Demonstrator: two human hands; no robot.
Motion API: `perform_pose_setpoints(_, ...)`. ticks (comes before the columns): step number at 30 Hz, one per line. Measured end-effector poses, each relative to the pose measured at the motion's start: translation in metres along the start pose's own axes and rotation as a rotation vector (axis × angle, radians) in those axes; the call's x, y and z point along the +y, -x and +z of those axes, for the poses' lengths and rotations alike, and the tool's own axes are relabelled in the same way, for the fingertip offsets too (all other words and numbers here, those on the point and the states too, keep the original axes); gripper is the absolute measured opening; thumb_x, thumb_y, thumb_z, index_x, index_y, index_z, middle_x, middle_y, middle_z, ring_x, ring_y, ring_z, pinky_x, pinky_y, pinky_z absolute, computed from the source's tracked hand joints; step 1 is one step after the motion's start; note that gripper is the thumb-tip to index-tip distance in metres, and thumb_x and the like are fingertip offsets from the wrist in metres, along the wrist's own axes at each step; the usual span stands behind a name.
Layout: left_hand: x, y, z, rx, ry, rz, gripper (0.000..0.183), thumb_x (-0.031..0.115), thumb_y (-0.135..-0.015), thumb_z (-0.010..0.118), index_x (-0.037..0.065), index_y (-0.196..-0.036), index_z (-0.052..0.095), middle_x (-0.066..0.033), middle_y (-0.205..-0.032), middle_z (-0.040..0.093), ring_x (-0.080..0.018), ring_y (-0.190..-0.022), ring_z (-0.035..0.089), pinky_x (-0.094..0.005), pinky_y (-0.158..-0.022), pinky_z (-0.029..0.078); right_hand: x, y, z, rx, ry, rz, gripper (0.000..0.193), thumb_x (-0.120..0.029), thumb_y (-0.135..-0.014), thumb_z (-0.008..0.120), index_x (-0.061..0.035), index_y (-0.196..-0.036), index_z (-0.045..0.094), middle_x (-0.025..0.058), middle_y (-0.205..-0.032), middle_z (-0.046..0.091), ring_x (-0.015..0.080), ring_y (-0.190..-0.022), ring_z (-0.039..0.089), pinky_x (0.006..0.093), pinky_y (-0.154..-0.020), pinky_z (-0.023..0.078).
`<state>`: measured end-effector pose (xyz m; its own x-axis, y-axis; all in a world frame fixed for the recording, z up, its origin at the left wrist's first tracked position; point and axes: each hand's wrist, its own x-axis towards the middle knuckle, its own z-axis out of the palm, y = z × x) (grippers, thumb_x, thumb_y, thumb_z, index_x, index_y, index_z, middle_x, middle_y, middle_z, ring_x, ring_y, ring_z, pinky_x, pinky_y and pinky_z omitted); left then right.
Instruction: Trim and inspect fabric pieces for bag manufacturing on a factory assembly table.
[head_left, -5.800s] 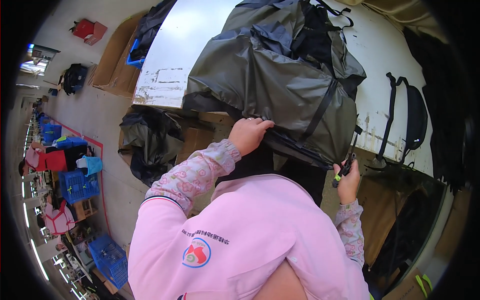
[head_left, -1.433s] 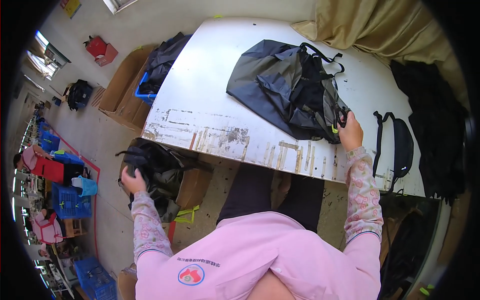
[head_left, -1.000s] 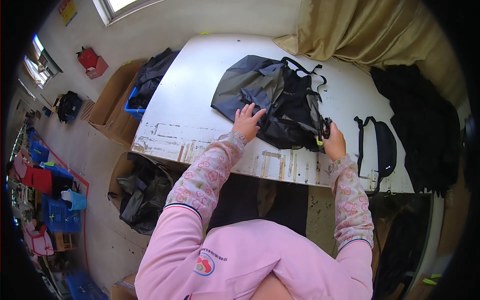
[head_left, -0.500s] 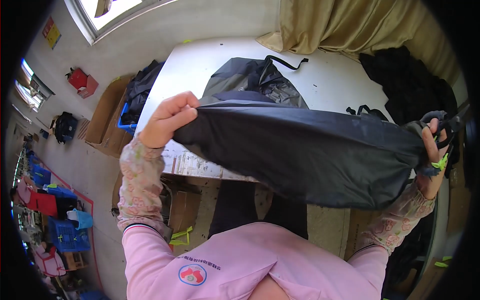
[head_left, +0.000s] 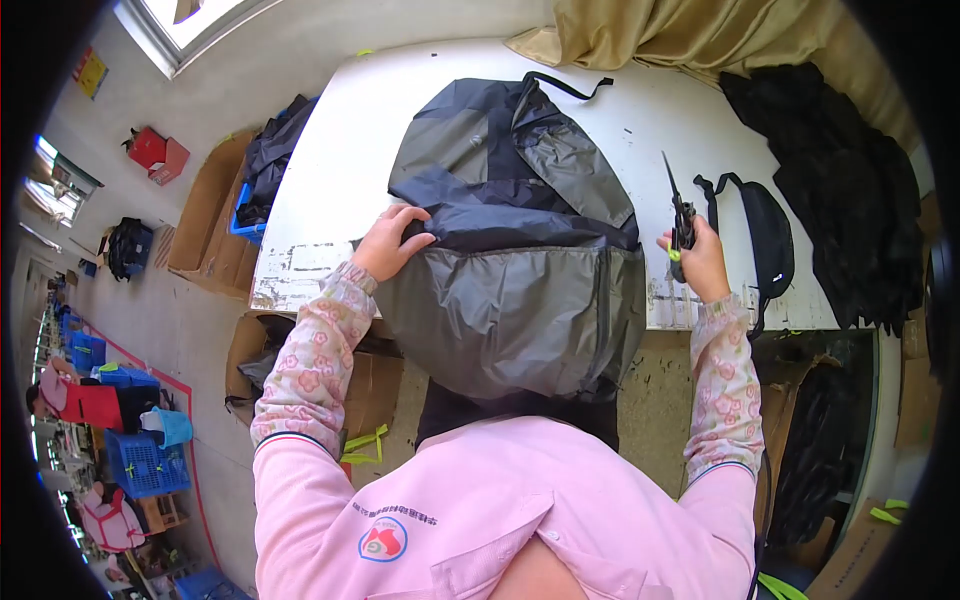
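Observation:
A large grey and black thin-fabric bag (head_left: 510, 310) hangs over the table's near edge, its upper part lying on the tabletop. A dark zip line runs down its right side, and a black strap sticks out at the far end. My left hand (head_left: 392, 243) pinches the bag's left edge between thumb and fingers. To the right of the bag, my right hand (head_left: 704, 262) is closed round black scissors (head_left: 682, 225), whose blades point away from me. A yellow-green strip shows at their handle. Just right of that hand lies a small black pouch (head_left: 768, 240) with a strap.
The white table (head_left: 340, 130) has a worn near edge. Black fabric (head_left: 835, 190) is heaped at its right, below a gold curtain (head_left: 650, 35). Left of the table stand a cardboard box (head_left: 212, 215) and a blue crate (head_left: 245, 215) with dark fabric. More cardboard boxes (head_left: 375, 400) sit underneath.
The bag, earlier stretched in the air between both hands, now lies lower with its grey side showing. My right hand has let go of it and moved left with the scissors, uncovering the pouch.

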<state>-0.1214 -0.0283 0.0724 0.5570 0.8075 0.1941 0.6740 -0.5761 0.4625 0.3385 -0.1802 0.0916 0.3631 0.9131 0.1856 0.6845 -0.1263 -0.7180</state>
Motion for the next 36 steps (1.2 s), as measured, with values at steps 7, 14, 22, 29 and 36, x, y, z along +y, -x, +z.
perform_pose_setpoints(7, -0.005, 0.020, 0.007, -0.097, 0.081, 0.179, 0.030, 0.017, -0.081, 0.069, 0.009, -0.109, 0.063, -0.0119, -0.114, 0.058, -0.0326, -0.108, 0.053, -0.0411, -0.094, 0.043, -0.054, 0.025, 0.024, -0.264, -0.353, -0.111, 0.028, -0.005, -0.078, 0.075, 0.0003, -0.098, 0.056, 0.0034, -0.093, 0.066, 0.0081, -0.080, 0.059, 0.0241, -0.073, 0.048)
perform_pose_setpoints(14, -0.028, -0.004, 0.039, -0.169, 0.019, 0.140, 0.021, 0.017, -0.073, 0.075, 0.011, -0.092, 0.068, -0.0071, -0.096, 0.063, -0.0301, -0.097, 0.055, -0.0397, -0.086, 0.044, -0.027, 0.011, 0.061, -0.356, -0.183, -0.117, 0.033, -0.007, -0.073, 0.078, 0.0013, -0.089, 0.051, 0.0117, -0.079, 0.060, 0.0172, -0.070, 0.054, 0.0310, -0.068, 0.046)
perform_pose_setpoints(22, -0.032, 0.003, 0.038, -0.375, 0.747, -0.124, 0.016, 0.011, -0.084, 0.070, 0.005, -0.091, 0.057, 0.0019, -0.082, 0.056, -0.0093, -0.079, 0.053, -0.0247, -0.073, 0.043, -0.037, 0.020, 0.023, -0.424, -0.252, 0.047, 0.030, -0.006, -0.072, 0.078, -0.0024, -0.086, 0.053, 0.0003, -0.078, 0.058, 0.0081, -0.072, 0.053, 0.0241, -0.068, 0.045)
perform_pose_setpoints(29, -0.002, 0.017, 0.010, -0.529, 0.739, -0.034, 0.024, 0.016, -0.082, 0.074, 0.003, -0.097, 0.061, 0.0053, -0.074, 0.052, -0.0047, -0.070, 0.045, -0.0225, -0.062, 0.038, -0.001, 0.018, 0.018, -0.405, -0.313, 0.170, 0.030, -0.003, -0.074, 0.077, -0.0021, -0.089, 0.051, -0.0002, -0.078, 0.056, 0.0068, -0.071, 0.053, 0.0215, -0.066, 0.045)
perform_pose_setpoints(36, 0.016, 0.027, 0.018, -0.457, 0.872, -0.089, 0.021, 0.014, -0.083, 0.073, 0.001, -0.099, 0.066, 0.0038, -0.081, 0.060, -0.0039, -0.075, 0.050, -0.0213, -0.067, 0.042, 0.013, 0.022, 0.027, -0.337, -0.177, 0.018, 0.028, -0.005, -0.074, 0.077, -0.0029, -0.087, 0.052, 0.0015, -0.072, 0.058, 0.0111, -0.065, 0.057, 0.0262, -0.063, 0.047)
